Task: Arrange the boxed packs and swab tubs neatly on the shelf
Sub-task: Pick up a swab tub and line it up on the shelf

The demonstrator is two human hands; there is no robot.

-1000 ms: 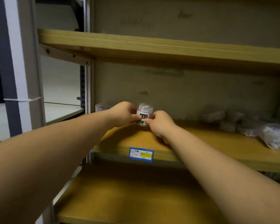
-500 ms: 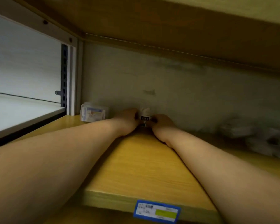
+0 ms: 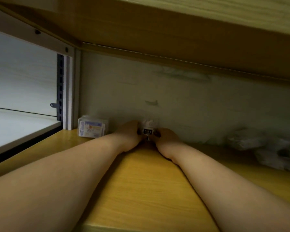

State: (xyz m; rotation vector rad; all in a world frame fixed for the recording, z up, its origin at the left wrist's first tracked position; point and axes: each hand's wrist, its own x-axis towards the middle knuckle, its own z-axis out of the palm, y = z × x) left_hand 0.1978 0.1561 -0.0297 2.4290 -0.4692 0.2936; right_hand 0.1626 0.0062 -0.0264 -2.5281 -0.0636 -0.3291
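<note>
A small clear swab tub point(image 3: 148, 128) with a dark label stands deep on the wooden shelf point(image 3: 141, 190), close to the back wall. My left hand point(image 3: 129, 136) grips its left side and my right hand point(image 3: 166, 138) grips its right side, so the tub's lower part is partly hidden. A clear boxed pack point(image 3: 91, 126) with a blue and white label sits in the shelf's back left corner, a short gap left of my left hand.
Crumpled clear plastic bags point(image 3: 264, 148) lie at the back right of the shelf. The board above point(image 3: 174, 27) hangs low overhead. A metal upright point(image 3: 69, 92) bounds the left side, with a white shelf point(image 3: 15, 129) beyond it.
Both hands have carried the tub from the shelf's front part to the back near the wall. My head has moved in under the upper board.
</note>
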